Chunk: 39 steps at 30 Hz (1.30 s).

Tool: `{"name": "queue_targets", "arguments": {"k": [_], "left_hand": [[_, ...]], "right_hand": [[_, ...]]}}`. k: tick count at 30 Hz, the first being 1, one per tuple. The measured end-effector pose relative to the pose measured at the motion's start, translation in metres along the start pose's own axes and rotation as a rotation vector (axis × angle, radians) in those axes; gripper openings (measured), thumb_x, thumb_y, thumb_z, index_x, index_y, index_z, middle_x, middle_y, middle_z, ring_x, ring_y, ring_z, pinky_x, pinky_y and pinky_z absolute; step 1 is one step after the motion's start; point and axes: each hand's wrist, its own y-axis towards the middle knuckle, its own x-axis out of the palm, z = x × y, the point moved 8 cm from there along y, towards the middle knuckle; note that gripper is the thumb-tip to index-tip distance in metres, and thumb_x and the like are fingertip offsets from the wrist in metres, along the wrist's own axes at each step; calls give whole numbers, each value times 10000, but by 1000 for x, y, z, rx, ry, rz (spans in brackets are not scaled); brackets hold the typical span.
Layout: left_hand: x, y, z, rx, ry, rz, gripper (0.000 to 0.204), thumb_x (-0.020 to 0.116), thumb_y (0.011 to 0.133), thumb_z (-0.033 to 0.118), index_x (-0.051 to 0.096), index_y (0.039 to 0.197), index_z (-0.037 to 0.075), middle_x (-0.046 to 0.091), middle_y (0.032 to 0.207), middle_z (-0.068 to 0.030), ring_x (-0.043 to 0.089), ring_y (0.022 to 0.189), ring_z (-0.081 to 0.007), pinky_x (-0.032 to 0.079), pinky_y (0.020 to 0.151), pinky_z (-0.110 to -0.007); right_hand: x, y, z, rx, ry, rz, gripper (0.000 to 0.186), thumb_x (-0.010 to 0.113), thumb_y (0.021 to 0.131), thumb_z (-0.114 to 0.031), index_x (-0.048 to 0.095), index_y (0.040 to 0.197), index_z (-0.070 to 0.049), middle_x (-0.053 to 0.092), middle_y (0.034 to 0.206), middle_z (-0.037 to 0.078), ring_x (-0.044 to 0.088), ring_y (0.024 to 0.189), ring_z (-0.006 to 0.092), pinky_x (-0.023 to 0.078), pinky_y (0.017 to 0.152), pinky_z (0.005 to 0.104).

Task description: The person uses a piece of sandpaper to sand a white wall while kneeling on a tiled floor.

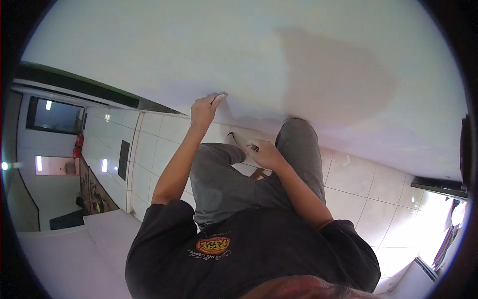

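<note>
My left hand (203, 110) is closed and raised against the pale wall (164, 40). Its fingers grip a small, thin piece with a dark edge (218, 97), too small to name, at the wall's surface. Lower and to the right, my right hand (269, 155) is closed in front of my bent legs. A dark bit (254, 148) shows between its thumb and fingers. Beside these fingers lies a pale, tapering shape (239, 139) with a dark tip; whether the hand holds it I cannot tell. A darker, greyish patch (338, 74) spreads over the wall, right of my left hand.
My knees (298, 134) are close to the wall's foot. White tiles (348, 174) cover the floor, with a dark grate (124, 159) at the left. A dark green strip (79, 84) runs along the wall's left end. Something brown (260, 174) shows between my legs.
</note>
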Motion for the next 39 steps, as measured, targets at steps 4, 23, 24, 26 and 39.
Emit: {"name": "queue_targets", "arguments": {"k": [4,23,24,26,39], "left_hand": [[-30,7,17,-21,-66,85,338,656,950,368,729,841,57,606,681,-169,580,580,-331,464,566,-417],[-37,32,29,35,45,43,363,595,967,441,746,904,117,662,728,-154,634,621,-335,486,561,-432],[-20,19,13,8,86,-4,394,577,974,457,736,905,103,656,718,-160,634,625,-352,486,567,-445],[-1,9,3,-11,110,-41,409,576,974,463,726,886,93,649,705,-162,630,622,-361,486,566,-444],[-27,20,14,26,59,105,400,563,981,469,735,887,121,652,690,-155,635,604,-354,488,535,-437]], "right_hand": [[-1,-2,1,26,2,-29,350,646,906,-301,702,1117,-27,720,1003,203,686,935,371,511,864,430],[8,-1,0,10,-69,-83,410,630,911,-336,685,1152,-9,710,1041,215,673,1002,372,500,896,448],[12,1,-2,-9,-67,-86,411,630,910,-338,686,1152,-10,711,1042,214,672,1006,374,500,898,448],[10,1,0,-5,-47,-75,405,629,911,-335,689,1151,-15,711,1045,212,671,1007,376,500,895,450],[2,-2,-2,15,3,-94,389,635,918,-327,683,1155,-22,715,1005,202,676,959,378,500,865,456]]}}
